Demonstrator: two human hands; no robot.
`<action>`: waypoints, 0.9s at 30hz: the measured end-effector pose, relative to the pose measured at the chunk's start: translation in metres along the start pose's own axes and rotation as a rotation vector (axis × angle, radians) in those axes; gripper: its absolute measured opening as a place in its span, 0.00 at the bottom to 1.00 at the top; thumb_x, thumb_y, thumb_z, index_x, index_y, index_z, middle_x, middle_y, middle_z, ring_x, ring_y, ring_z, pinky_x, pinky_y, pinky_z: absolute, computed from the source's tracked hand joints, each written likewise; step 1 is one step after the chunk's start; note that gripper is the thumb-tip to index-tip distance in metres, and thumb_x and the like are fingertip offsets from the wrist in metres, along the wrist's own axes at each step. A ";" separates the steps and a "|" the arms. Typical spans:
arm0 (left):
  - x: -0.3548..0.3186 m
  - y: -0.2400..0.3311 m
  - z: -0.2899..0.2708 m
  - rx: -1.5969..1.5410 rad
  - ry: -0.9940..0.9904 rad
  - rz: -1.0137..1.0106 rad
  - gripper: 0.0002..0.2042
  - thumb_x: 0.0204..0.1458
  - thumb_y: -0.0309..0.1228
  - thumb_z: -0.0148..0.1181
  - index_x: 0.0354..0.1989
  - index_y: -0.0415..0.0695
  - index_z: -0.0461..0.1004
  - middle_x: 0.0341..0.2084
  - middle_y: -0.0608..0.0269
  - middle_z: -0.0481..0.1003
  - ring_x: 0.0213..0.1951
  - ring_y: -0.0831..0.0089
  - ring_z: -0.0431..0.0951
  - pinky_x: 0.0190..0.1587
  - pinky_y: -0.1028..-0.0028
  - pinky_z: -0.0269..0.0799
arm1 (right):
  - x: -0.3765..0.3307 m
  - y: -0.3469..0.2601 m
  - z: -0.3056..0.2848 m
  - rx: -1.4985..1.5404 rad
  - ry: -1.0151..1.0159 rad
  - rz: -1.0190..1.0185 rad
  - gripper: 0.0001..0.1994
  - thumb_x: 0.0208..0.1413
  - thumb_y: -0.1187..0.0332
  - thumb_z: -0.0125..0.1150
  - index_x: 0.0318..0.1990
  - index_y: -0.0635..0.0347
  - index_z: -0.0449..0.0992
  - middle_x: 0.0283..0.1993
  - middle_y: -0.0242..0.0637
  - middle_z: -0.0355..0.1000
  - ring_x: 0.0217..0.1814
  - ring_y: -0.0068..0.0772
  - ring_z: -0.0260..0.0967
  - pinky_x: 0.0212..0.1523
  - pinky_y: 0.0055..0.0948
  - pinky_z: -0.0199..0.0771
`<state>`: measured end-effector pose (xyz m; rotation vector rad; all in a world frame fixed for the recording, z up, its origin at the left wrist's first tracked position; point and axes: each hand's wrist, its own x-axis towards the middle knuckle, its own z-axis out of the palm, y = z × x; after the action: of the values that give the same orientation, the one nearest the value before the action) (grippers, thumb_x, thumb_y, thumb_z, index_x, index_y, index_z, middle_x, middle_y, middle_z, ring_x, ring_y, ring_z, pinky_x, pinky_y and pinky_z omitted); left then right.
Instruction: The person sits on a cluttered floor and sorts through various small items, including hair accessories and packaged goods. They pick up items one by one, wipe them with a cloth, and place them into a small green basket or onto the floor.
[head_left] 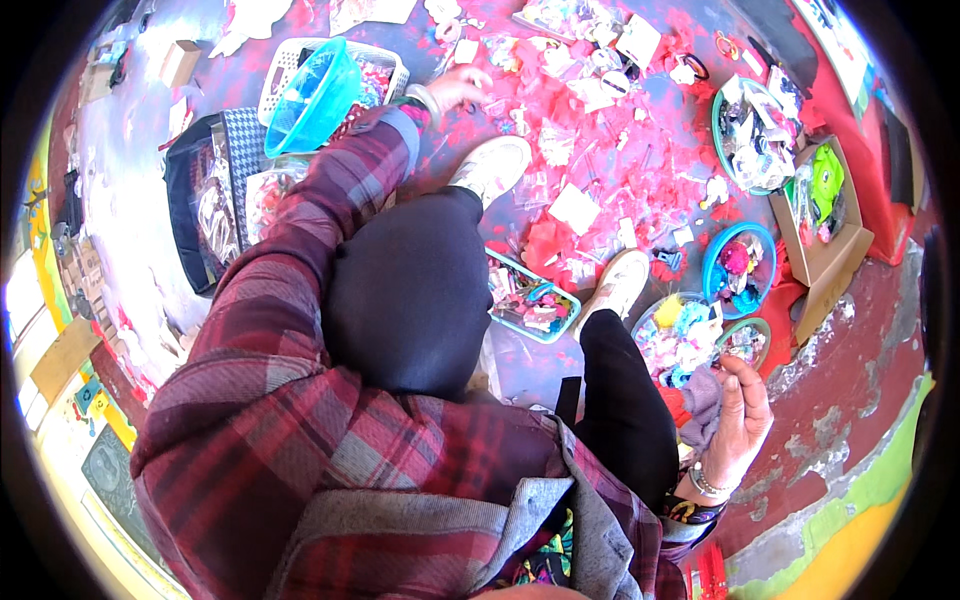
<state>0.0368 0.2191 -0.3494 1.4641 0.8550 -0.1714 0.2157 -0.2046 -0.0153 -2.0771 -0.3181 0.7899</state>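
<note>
Seen from above, seated on a red and grey floor [850, 400], knees up in black trousers. Much of the left arm hidden under a plaid sleeve [300, 230]; only the left hand [455, 88] showing past the cuff, stretched far forward, fingers curled down onto small clear packets [505, 110] in the litter. Too small and blurred to tell whether anything is pinched between them. Right hand [738, 415] low at the right, palm up, fingers half curled around a grey-mauve cloth piece [703, 400], thumb lying along its edge. Just above that hand, a small green bowl [745, 340] and a larger bowl [680, 335] of pastel trinkets, single items not told apart.

Between the two white shoes [495, 165], a teal tray [535, 305], part hidden by the left knee. White square cards [573, 208] and clear bags scattered over red scraps, any print unreadable. Blue basin [310, 95] tilted in a white basket [385, 55] at upper left. Beside them a dark bag [205, 200] with shiny packets. At right, a blue bowl [738, 262], a teal bowl [750, 135] of packets, and a cardboard box [825, 215] holding something bright green. Rim of the view bent and dark, cutting off the far goods.
</note>
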 end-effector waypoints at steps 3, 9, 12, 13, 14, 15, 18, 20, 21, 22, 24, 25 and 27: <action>0.009 0.005 0.036 0.684 -0.028 -0.110 0.16 0.44 0.35 0.56 0.42 0.45 0.70 0.33 0.55 0.73 0.33 0.64 0.74 0.37 0.69 0.68 | 0.001 -0.001 0.003 -0.006 -0.013 0.013 0.08 0.53 0.75 0.51 0.38 0.68 0.73 0.36 0.31 0.69 0.36 0.16 0.61 0.38 0.16 0.60; 0.006 -0.003 0.069 1.018 0.038 0.111 0.16 0.44 0.32 0.52 0.43 0.43 0.69 0.39 0.47 0.71 0.41 0.53 0.71 0.45 0.62 0.66 | 0.004 0.000 0.003 -0.060 -0.033 0.013 0.08 0.52 0.75 0.51 0.37 0.68 0.73 0.35 0.32 0.70 0.39 0.20 0.63 0.43 0.19 0.61; 0.005 -0.011 0.069 1.073 0.062 0.100 0.14 0.45 0.29 0.49 0.42 0.44 0.69 0.40 0.46 0.70 0.43 0.54 0.71 0.45 0.62 0.66 | 0.006 -0.001 0.003 -0.099 -0.043 0.012 0.07 0.52 0.75 0.52 0.37 0.68 0.73 0.35 0.32 0.70 0.39 0.20 0.63 0.43 0.20 0.61; 0.006 -0.011 0.066 1.025 0.040 0.089 0.14 0.45 0.29 0.49 0.42 0.44 0.69 0.40 0.46 0.70 0.43 0.54 0.71 0.45 0.62 0.66 | 0.006 -0.002 0.003 -0.096 -0.043 0.015 0.07 0.52 0.75 0.52 0.37 0.68 0.73 0.35 0.32 0.71 0.39 0.20 0.63 0.43 0.20 0.61; 0.008 -0.012 0.064 0.976 0.017 0.078 0.14 0.45 0.29 0.49 0.42 0.44 0.69 0.40 0.46 0.70 0.44 0.54 0.71 0.45 0.62 0.66 | 0.006 -0.002 0.003 -0.093 -0.042 0.019 0.07 0.52 0.75 0.52 0.37 0.67 0.73 0.34 0.32 0.71 0.39 0.20 0.63 0.43 0.20 0.61; 0.008 -0.013 0.062 0.928 -0.007 0.067 0.14 0.45 0.28 0.49 0.42 0.44 0.69 0.40 0.46 0.70 0.44 0.55 0.71 0.45 0.63 0.66 | 0.006 -0.001 0.003 -0.089 -0.041 0.019 0.07 0.52 0.75 0.52 0.37 0.67 0.73 0.35 0.32 0.71 0.39 0.20 0.63 0.43 0.20 0.61; 0.004 0.002 0.058 0.911 -0.121 0.071 0.15 0.44 0.26 0.48 0.44 0.44 0.68 0.41 0.47 0.70 0.45 0.54 0.70 0.46 0.63 0.65 | 0.004 0.001 0.001 -0.071 -0.028 0.033 0.07 0.52 0.75 0.52 0.37 0.68 0.73 0.35 0.32 0.70 0.39 0.20 0.63 0.43 0.20 0.61; 0.008 0.005 0.064 1.015 -0.144 0.238 0.18 0.44 0.26 0.49 0.47 0.46 0.65 0.40 0.47 0.70 0.45 0.54 0.70 0.45 0.64 0.65 | 0.007 -0.001 0.002 -0.046 -0.034 0.053 0.07 0.52 0.75 0.52 0.37 0.68 0.73 0.35 0.32 0.70 0.39 0.19 0.62 0.43 0.20 0.61; 0.011 0.006 0.065 1.064 -0.155 0.323 0.20 0.44 0.27 0.50 0.49 0.47 0.64 0.39 0.47 0.71 0.44 0.54 0.70 0.45 0.64 0.65 | 0.007 0.000 0.002 -0.062 -0.040 0.048 0.07 0.52 0.75 0.52 0.37 0.68 0.73 0.35 0.32 0.70 0.39 0.19 0.62 0.43 0.20 0.61; 0.016 0.002 0.066 1.097 -0.110 0.468 0.19 0.45 0.26 0.48 0.49 0.47 0.64 0.41 0.47 0.71 0.44 0.54 0.70 0.46 0.63 0.66 | 0.007 0.000 0.002 -0.079 -0.048 0.040 0.07 0.52 0.75 0.51 0.37 0.68 0.73 0.35 0.32 0.70 0.39 0.19 0.62 0.43 0.20 0.61; 0.024 -0.006 0.067 1.165 -0.154 0.355 0.18 0.46 0.26 0.47 0.48 0.46 0.66 0.41 0.47 0.70 0.44 0.54 0.70 0.46 0.63 0.66 | 0.008 0.001 0.002 -0.089 -0.056 0.035 0.07 0.52 0.75 0.51 0.37 0.68 0.73 0.35 0.32 0.70 0.39 0.19 0.62 0.43 0.20 0.61; 0.024 0.000 0.069 1.199 -0.183 0.302 0.17 0.46 0.26 0.47 0.47 0.45 0.67 0.42 0.47 0.70 0.45 0.54 0.70 0.46 0.63 0.66 | 0.007 0.002 0.002 -0.081 -0.050 0.045 0.07 0.52 0.75 0.51 0.37 0.68 0.73 0.35 0.32 0.70 0.39 0.19 0.62 0.43 0.20 0.61; 0.015 0.007 0.078 1.199 -0.102 0.262 0.16 0.47 0.29 0.47 0.46 0.45 0.68 0.44 0.48 0.68 0.47 0.55 0.69 0.47 0.64 0.65 | 0.007 0.002 0.001 -0.082 -0.044 0.050 0.07 0.52 0.75 0.51 0.37 0.67 0.73 0.35 0.32 0.70 0.39 0.19 0.62 0.43 0.19 0.60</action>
<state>0.0825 0.1552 -0.3624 2.6284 0.4318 -0.6258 0.2205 -0.2018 -0.0203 -2.1537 -0.3288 0.8657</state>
